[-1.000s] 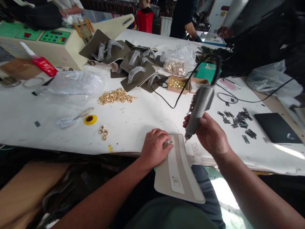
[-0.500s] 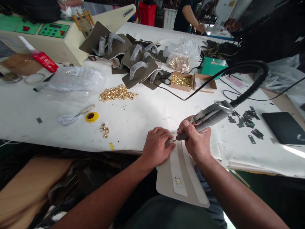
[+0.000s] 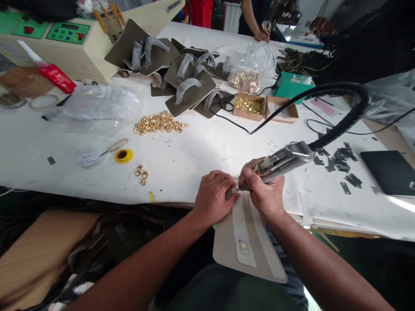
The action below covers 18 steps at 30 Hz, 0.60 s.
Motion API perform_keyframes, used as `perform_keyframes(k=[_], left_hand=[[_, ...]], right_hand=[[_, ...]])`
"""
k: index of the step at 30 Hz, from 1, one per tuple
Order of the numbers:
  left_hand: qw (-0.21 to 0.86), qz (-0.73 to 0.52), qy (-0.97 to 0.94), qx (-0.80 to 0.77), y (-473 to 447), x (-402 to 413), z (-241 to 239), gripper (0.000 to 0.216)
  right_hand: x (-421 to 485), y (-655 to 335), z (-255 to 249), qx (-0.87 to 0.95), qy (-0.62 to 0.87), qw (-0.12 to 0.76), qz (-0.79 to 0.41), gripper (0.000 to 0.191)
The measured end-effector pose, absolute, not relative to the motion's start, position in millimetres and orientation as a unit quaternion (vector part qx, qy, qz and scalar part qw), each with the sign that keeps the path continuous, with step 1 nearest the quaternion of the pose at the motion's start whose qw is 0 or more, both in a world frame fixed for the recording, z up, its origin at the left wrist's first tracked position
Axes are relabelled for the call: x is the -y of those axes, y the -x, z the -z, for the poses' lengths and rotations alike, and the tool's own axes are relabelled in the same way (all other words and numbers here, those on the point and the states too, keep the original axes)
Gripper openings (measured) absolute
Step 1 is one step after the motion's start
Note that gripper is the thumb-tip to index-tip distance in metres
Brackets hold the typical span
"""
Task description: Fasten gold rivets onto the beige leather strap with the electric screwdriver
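Near edge of the white tabletop point(image 3: 181, 164), so, over the beige round-cornered flat panel point(image 3: 223, 246), that grey metal handheld driver point(image 3: 285, 159) has swung down since a second ago, right hand point(image 3: 265, 192) wrapped round it. Left hand point(image 3: 214, 199) rests on the panel's far end, can't tell if it's pinching.

The left grip point(image 3: 215, 198) and right grip point(image 3: 267, 192) are bare hands; the left forearm point(image 3: 155, 252) and right forearm point(image 3: 320, 255) are bare too, as far as they show. At the near edge a dark green top point(image 3: 210, 289) covers the body, its fabric blurred. Just right of it shows a dark blue-grey trouser leg point(image 3: 296, 280), lightly creased.
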<state>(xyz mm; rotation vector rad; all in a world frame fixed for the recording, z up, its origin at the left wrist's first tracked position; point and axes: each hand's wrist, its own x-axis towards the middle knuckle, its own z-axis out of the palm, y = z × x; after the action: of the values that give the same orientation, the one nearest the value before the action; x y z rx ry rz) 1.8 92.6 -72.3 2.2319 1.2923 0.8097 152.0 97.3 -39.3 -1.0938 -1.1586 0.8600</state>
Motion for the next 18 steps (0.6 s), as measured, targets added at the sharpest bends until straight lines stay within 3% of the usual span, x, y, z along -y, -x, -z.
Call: perform_keyframes(k=[18], left_hand=[[0.230,-0.283,-0.803,-0.471,-2.9,-93.6,72.9,0.012]], right_hand=[[-105.1,-152.7,42.0,0.569,0.384,0.590,-0.425,0.020]])
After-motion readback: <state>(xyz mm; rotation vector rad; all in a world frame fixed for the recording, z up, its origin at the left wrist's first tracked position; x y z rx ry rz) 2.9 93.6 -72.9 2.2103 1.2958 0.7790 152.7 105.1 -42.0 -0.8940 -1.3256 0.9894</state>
